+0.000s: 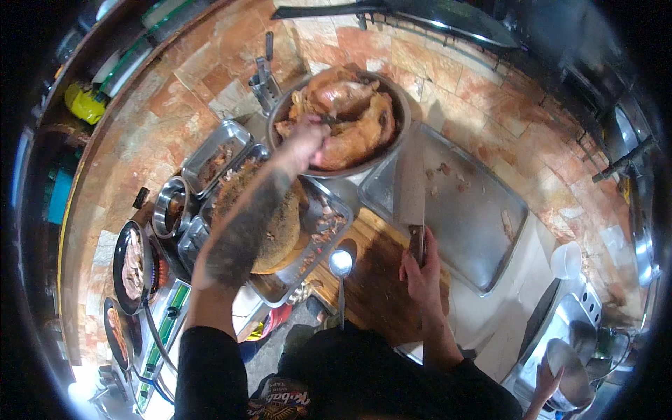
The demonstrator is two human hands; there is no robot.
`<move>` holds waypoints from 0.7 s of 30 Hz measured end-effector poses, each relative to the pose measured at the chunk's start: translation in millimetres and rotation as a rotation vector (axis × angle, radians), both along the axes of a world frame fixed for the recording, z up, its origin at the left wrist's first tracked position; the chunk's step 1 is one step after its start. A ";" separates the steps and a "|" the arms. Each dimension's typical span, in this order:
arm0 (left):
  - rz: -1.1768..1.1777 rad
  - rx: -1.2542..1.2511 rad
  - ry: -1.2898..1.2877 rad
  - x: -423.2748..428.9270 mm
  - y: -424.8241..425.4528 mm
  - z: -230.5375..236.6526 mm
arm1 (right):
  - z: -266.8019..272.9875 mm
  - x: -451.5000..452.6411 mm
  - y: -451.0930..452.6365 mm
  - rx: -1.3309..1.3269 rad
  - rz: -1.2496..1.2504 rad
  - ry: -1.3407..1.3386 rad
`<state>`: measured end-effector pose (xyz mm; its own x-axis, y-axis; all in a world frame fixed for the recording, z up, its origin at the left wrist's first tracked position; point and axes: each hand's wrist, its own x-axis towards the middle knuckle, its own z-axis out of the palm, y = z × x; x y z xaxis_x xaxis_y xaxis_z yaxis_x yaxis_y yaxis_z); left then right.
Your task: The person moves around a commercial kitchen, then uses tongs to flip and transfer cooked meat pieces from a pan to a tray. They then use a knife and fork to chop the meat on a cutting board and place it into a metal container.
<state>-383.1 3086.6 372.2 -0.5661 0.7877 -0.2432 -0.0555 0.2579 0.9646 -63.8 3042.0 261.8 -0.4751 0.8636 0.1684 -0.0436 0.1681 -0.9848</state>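
Observation:
My left hand (310,142), slightly blurred, reaches into a large round metal bowl (404,126) and touches the big pieces of browned cooked meat (362,139) there. Whether its fingers grip a piece cannot be told. My right hand (422,270) is closed around the dark handle of a wide-bladed kitchen knife (410,184), its blade pointing away from me over the edge of a large metal tray (462,215). Under my left forearm a large browned piece of meat (283,231) lies in another metal tray (344,210) with scraps. A metal spoon or ladle (341,265) rests by a wooden cutting board (378,283).
Two pans (134,268) (115,333) with meat are at the left, near smaller metal containers (218,155). A box grater (265,92) stands behind. At the lower right, another person's hand (548,383) holds a metal bowl (569,367) beside a sink (569,320).

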 end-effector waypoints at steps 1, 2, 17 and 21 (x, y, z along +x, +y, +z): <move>0.035 0.029 0.049 11.3 -7.8 -5.5 | 0.0 -1.9 -0.7 -0.010 0.019 0.014; 0.045 0.069 0.103 20.3 -15.2 -11.0 | 0.0 -3.8 -2.5 -0.026 0.068 0.078; 0.312 0.582 0.074 62.4 -119.4 33.2 | 44.2 -3.2 -14.7 0.046 0.089 0.015; 0.484 0.507 0.302 54.7 -197.6 25.7 | 46.9 -7.8 -22.2 -0.146 0.154 -0.062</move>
<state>-328.4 2889.0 397.9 -0.8614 0.4084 0.3020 0.2350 -0.2067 0.9498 -71.6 3019.7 308.7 -0.6091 0.7930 0.0129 0.0041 0.0194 -0.9998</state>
